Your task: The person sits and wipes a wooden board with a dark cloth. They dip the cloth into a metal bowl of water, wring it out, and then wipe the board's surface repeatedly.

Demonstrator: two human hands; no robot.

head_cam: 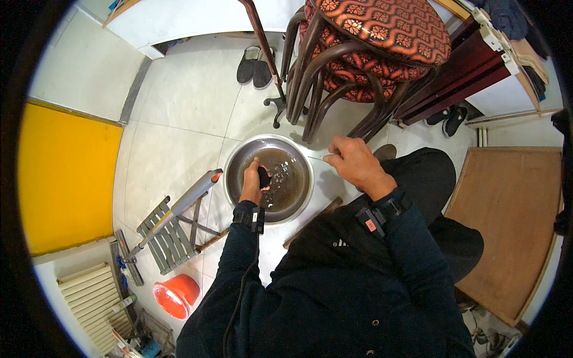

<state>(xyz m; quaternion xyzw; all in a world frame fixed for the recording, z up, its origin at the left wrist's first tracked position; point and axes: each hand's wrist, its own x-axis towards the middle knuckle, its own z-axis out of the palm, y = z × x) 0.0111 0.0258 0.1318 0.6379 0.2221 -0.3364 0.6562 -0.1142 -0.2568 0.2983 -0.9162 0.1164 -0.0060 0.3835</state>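
Note:
A round metal basin (229, 188) stands on the floor before me, holding murky brownish water (288, 188) with bright glints on its surface. Over the basin's left part is my left hand (252, 181), thumb up, gripping a small black object (264, 177). Pinkish edges show around that object; what it is cannot be made out. To the right of the basin, above the floor, my right hand (353, 163) is raised with its fingers curled inward. Whether anything thin is pinched in its fingertips cannot be told.
Stacked stools with red patterned seats (385, 31) stand beyond the basin, beside a dark pole on a footed base (277, 105). At left are a folding stool (168, 241), a grey long handle (192, 192) and a red bucket (179, 293). A brown board (506, 223) lies right.

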